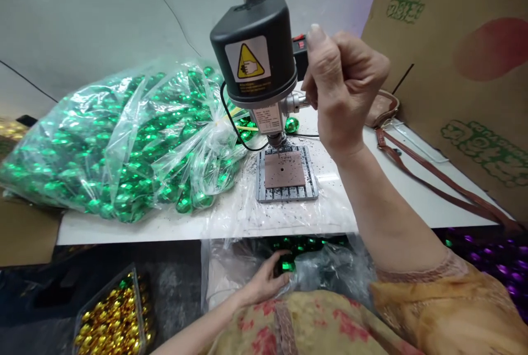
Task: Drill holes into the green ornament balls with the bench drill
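Observation:
A small black drill press (253,47) stands on the white table. My right hand (346,80) is raised at its right side, closed around the feed lever, which is mostly hidden in my fist. Under the drill tip, a brown square plate (284,170) with a dark hole lies on the grey slotted base (311,190), strewn with dark shavings. Below the table edge, my left hand (266,281) has its thumb and fingers around a shiny green ball (287,263), at the opening of a clear plastic bag (334,267) with more green balls.
At the left, a large tied clear bag (136,140) of green balls lies on the table. A loose green ball (292,125) sits behind the press. Brown bag straps (437,190) and a cardboard box (462,69) are at the right. Gold balls (109,322) fill a container at lower left.

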`<state>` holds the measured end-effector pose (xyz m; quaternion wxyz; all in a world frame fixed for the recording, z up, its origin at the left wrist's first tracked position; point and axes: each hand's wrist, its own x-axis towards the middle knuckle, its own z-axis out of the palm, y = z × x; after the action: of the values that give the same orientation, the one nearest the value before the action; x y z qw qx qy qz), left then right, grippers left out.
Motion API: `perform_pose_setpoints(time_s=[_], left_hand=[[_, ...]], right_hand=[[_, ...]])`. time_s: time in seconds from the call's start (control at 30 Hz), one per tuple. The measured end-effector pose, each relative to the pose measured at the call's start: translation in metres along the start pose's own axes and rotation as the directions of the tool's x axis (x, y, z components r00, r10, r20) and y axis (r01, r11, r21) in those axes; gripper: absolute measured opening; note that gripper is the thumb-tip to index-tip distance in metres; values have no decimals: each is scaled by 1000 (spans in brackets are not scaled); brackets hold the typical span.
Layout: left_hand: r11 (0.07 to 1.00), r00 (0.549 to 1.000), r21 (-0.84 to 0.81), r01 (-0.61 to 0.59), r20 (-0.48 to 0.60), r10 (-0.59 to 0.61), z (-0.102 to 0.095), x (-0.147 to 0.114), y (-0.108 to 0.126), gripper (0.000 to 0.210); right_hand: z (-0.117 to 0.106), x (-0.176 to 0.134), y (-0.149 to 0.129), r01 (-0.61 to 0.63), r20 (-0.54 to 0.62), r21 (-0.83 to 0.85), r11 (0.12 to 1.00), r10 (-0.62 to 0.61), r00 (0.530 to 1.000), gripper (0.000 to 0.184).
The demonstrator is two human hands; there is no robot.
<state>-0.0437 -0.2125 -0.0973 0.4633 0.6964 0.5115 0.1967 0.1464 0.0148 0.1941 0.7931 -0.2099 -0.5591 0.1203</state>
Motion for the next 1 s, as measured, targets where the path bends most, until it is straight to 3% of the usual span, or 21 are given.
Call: perform_pose_setpoints(time_s=[0.07,0.17,0.27,0.4,0.53,0.67,0.73,0.83,0.9,1.0], left_hand=[[980,991,-146,131,-8,-134,12,3,-12,54],[984,978,-59,170,-111,-176,15,9,-18,67],[983,985,173,60,-168,-30,-3,9,-4,61],[929,974,340,-146,-114,195,-42,1,45,18],[769,841,532,-354,-178,511,-72,-1,87,24],[689,741,626,-365,-252,622,-88,14,88,18],[736,726,617,-279,-366,582,-96,23,78,7],[869,708,493,-52,-595,380,-111,37,62,26],[935,648,343,86,-732,208,-119,44,55,39],[978,564,129,162,-826,16,-124,53,48,50]], right_hand=[[0,-1,0,-8,-4,-25,1000,8,1000,46],[-1,-3,0,-59,4,-16,998,59,998,46],[-3,0,1,-103,37,2,995,102,994,49],[-3,13,7,-201,136,56,978,192,972,49],[2,29,18,-271,190,142,952,243,951,55],[4,38,22,-251,218,113,961,222,950,59],[3,40,23,-233,250,117,966,198,948,58],[2,46,28,-262,303,116,958,217,928,59],[2,50,33,-287,313,84,954,248,917,61],[5,54,39,-285,269,22,958,269,925,63]])
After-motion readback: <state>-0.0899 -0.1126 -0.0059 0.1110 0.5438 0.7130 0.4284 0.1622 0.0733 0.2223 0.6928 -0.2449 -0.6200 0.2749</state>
